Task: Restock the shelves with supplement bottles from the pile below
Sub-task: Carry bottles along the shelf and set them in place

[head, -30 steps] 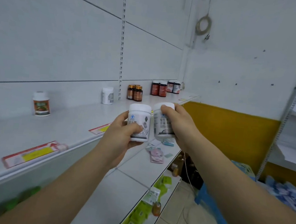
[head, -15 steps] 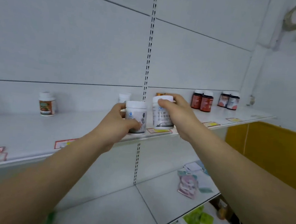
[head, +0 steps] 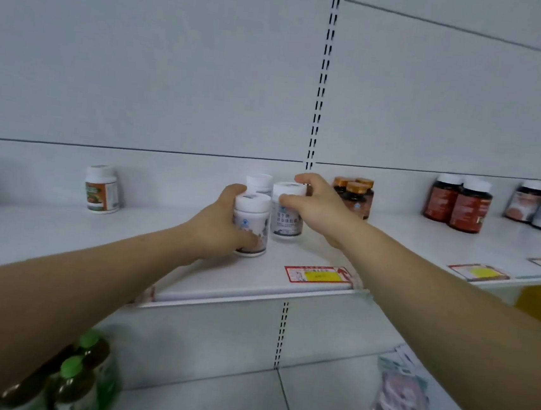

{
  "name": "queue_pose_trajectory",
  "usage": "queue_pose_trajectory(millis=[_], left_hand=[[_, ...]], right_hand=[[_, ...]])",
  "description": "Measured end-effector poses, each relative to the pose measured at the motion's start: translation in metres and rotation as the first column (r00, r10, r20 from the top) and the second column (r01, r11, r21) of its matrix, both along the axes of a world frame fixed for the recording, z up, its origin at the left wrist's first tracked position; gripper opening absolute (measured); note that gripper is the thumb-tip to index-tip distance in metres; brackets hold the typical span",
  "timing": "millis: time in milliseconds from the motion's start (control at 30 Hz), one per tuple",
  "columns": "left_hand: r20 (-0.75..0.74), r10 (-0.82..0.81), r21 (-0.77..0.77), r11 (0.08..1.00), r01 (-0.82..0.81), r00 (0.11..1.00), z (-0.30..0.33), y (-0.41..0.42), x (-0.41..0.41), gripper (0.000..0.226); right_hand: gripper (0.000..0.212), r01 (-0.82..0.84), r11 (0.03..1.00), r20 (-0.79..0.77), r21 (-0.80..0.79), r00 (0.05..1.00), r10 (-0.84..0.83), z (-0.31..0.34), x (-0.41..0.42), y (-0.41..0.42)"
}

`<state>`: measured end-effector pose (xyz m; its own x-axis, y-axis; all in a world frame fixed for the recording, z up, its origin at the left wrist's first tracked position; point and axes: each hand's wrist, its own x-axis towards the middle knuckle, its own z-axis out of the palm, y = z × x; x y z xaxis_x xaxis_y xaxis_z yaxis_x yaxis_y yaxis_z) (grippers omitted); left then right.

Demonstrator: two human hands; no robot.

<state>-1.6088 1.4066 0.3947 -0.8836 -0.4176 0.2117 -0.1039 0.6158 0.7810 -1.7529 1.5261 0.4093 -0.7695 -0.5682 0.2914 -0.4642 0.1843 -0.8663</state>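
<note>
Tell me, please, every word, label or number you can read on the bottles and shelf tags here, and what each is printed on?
No text here is sharp enough to quote.
White bottle in the left hand: blue logo, print blurred.
White bottle at the right hand: dark characters, too blurred to read.
Red and yellow shelf tag: print too small.
Orange-label bottle, amber bottles, dark red bottles: labels unreadable.

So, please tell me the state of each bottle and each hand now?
left hand: grips front white bottle
front white bottle: upright on shelf, capped
right hand: fingers around second white bottle
second white bottle: upright on shelf, capped
rear white bottle: upright, capped, untouched
amber bottles: upright, capped
</note>
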Motion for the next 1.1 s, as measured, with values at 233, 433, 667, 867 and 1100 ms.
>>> queue_pose_trajectory(millis=[233,433,667,867,1100], left_hand=[[-0.006,0.124,-0.014,0.992,-0.125,0.992,-0.004,0.005,-0.038,0.077],[0.014,0.287,-0.047,0.957,-0.286,0.958,-0.006,0.012,-0.071,0.065],[-0.002,0.352,-0.088,0.932,-0.351,0.936,-0.004,0.017,-0.09,0.036],[0.012,0.346,-0.052,0.937,-0.345,0.938,-0.002,0.016,-0.098,0.045],[0.098,0.367,-0.075,0.929,-0.361,0.925,0.002,0.017,-0.097,0.065]], right_hand=[[0.055,-0.06,0.988,-0.153,0.145,0.985,0.082,-0.009,-0.065,-0.018],[0.057,-0.062,0.945,-0.338,0.321,0.925,0.175,-0.005,-0.104,-0.034],[0.059,-0.088,0.932,-0.374,0.352,0.899,0.226,-0.011,-0.124,-0.045],[0.056,-0.097,0.917,-0.422,0.386,0.866,0.269,-0.012,-0.127,-0.048],[0.065,-0.095,0.89,-0.414,0.445,0.86,0.298,-0.002,-0.125,-0.041]])
